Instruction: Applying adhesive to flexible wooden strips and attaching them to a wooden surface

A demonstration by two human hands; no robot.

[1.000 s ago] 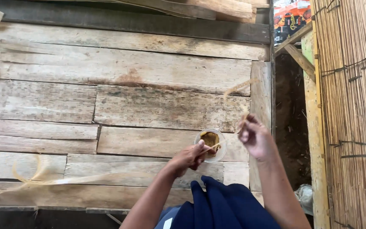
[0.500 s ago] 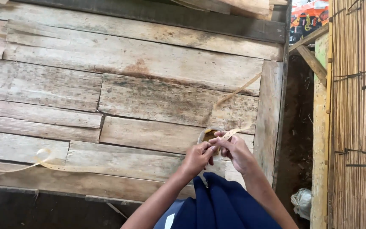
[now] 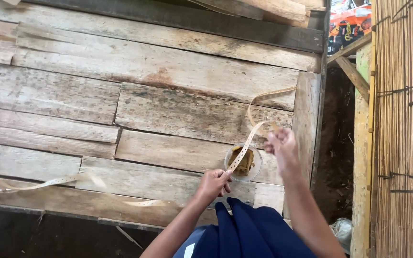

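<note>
you get soft, even daylight with faint shadows; your right hand [image 3: 283, 150] and the pale strip [image 3: 247, 143] smear with motion blur.

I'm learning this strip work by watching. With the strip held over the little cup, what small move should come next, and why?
Probably draw the right hand further away, pulling the pale punched strip through the left hand. The strip crosses over the clear cup of brown paste, the left hand pinches it at the cup's rim, and more strip trails left across the wooden boards.

Your surface [image 3: 168, 110] is rough, weathered, matt wood planks. The strip [image 3: 244, 145] looks thin, pale, perforated, papery. The cup [image 3: 255, 165] is clear plastic, its brown contents dull, pasty.
</note>
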